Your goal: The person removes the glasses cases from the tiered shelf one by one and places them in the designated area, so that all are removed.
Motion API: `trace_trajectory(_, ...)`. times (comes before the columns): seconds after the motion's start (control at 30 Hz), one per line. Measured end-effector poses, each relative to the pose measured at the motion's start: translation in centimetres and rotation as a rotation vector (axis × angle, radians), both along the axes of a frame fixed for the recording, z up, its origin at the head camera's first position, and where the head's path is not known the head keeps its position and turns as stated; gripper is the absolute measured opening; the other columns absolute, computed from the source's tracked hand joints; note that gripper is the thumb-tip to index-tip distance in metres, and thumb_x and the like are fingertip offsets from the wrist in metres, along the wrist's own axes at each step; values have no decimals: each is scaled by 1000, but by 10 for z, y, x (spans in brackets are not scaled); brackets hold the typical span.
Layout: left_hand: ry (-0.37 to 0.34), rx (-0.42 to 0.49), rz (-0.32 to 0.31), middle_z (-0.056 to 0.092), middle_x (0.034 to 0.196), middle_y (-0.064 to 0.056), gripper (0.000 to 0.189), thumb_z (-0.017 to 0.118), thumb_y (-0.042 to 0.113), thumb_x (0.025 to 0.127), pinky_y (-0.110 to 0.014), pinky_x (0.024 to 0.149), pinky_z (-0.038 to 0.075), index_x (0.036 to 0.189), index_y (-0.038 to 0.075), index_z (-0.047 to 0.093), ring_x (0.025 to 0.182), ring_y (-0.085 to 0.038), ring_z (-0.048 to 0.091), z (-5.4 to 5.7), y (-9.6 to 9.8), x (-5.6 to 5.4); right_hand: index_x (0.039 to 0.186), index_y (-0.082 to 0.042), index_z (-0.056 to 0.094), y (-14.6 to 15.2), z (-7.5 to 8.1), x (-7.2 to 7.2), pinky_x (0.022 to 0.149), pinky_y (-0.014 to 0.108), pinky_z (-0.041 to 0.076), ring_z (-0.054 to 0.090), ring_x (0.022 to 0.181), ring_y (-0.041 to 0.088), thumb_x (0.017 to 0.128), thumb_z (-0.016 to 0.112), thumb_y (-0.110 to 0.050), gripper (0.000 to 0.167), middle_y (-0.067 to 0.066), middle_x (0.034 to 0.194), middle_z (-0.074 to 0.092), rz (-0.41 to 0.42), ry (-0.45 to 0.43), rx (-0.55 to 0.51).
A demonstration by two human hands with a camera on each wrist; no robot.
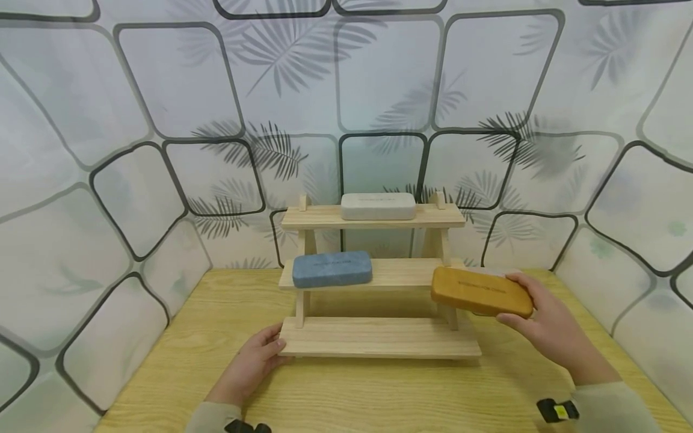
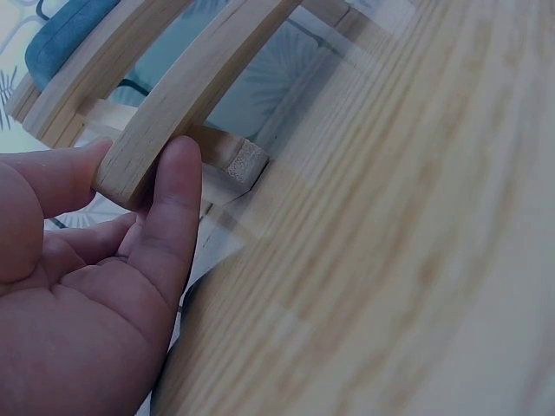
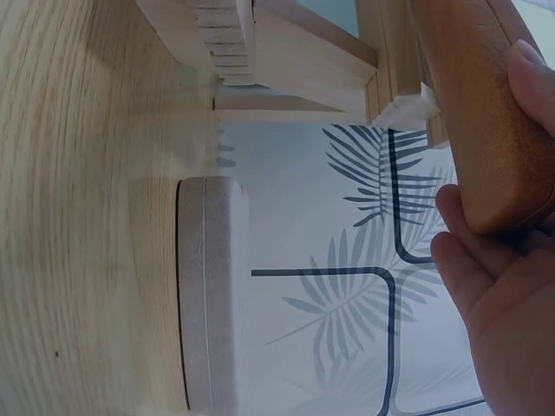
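Note:
A three-tier wooden display stand (image 1: 379,338) stands on the table. My left hand (image 1: 253,365) pinches the left end of its bottom shelf, thumb on top and fingers below, as the left wrist view shows. My right hand (image 1: 553,325) grips the right end of an orange-yellow glasses case (image 1: 479,291), held in front of the right end of the middle shelf. A blue glasses case (image 1: 332,269) sits on the left part of that shelf, and a white glasses case (image 1: 378,206) lies on the top shelf.
A pale grey glasses case (image 3: 208,295) lies on the table to the right of the stand, mostly hidden behind the orange-yellow case in the head view. A patterned cloth (image 1: 390,72) with leaf prints encloses the wooden table (image 1: 379,397) at the back and sides.

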State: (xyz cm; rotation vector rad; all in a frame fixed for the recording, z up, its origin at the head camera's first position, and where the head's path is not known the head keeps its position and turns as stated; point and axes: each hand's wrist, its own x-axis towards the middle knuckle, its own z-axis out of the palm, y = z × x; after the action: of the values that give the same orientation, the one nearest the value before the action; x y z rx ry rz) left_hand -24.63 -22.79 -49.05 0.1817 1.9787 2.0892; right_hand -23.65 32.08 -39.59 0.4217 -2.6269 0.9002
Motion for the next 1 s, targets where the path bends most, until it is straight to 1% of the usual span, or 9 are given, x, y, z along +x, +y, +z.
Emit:
trace_trajectory(0.13, 0, -2, 7, 24, 155, -38, 60, 47, 14, 109, -45, 102, 52, 155, -13, 19, 133, -38, 45, 0, 0, 0, 154, -5, 36, 4, -3, 1, 86, 63, 41, 48, 117, 49, 89, 81, -28, 82, 32, 144, 43, -5, 2, 5)
trace_trajectory(0.27, -3, -3, 22, 26, 155, -39, 59, 47, 14, 109, -44, 101, 52, 154, -14, 20, 132, -38, 46, 0, 2, 0, 155, -6, 35, 9, -4, 3, 83, 56, 42, 50, 115, 47, 89, 81, -28, 84, 31, 143, 44, -16, 0, 23)
trace_trajectory(0.37, 0, -4, 37, 27, 154, -39, 58, 47, 11, 108, -43, 101, 53, 153, -15, 21, 131, -38, 46, 0, 3, 0, 156, -6, 35, 12, -5, 4, 81, 54, 43, 50, 115, 47, 89, 81, -28, 84, 31, 143, 44, -19, -5, 27)
trace_trajectory(0.57, 5, -9, 47, 29, 152, -39, 57, 46, 10, 108, -43, 100, 53, 153, -14, 22, 130, -38, 48, -1, 3, -1, 156, -5, 34, 18, -7, 7, 78, 41, 43, 52, 113, 44, 91, 78, -33, 83, 29, 141, 46, -39, -32, 43)
trace_trajectory(0.6, 5, -9, 46, 30, 152, -39, 57, 46, 11, 108, -43, 100, 53, 153, -14, 22, 130, -38, 48, -1, 3, -1, 156, -6, 33, 19, -8, 8, 78, 41, 43, 52, 113, 44, 92, 78, -33, 83, 29, 142, 45, -40, -37, 44)
trace_trajectory(0.67, 3, -11, 43, 31, 152, -38, 58, 46, 12, 108, -43, 100, 53, 153, -14, 21, 130, -37, 48, 0, 3, 0, 157, -7, 33, 22, -8, 9, 78, 37, 42, 52, 113, 44, 92, 78, -32, 83, 30, 142, 45, -36, -43, 40)
trace_trajectory(0.8, 1, -12, 37, 32, 151, -38, 58, 46, 13, 109, -44, 100, 53, 154, -13, 21, 130, -37, 49, 1, 3, 0, 157, -9, 34, 27, -9, 11, 75, 26, 40, 52, 112, 43, 91, 79, -27, 81, 30, 143, 45, -21, -30, 29)
trace_trajectory(0.87, 0, -14, 37, 33, 151, -38, 58, 46, 13, 109, -43, 100, 53, 154, -13, 21, 129, -37, 49, 1, 3, 0, 156, -9, 35, 29, -10, 12, 72, 20, 37, 52, 112, 41, 91, 79, -26, 81, 29, 143, 45, -19, -23, 32)
trace_trajectory(1.0, -1, -16, 42, 33, 151, -38, 58, 46, 13, 109, -43, 100, 53, 153, -13, 21, 129, -38, 50, 1, 3, 1, 156, -9, 35, 31, -10, 13, 71, 19, 37, 52, 111, 41, 91, 79, -27, 81, 29, 142, 46, -16, -26, 30)
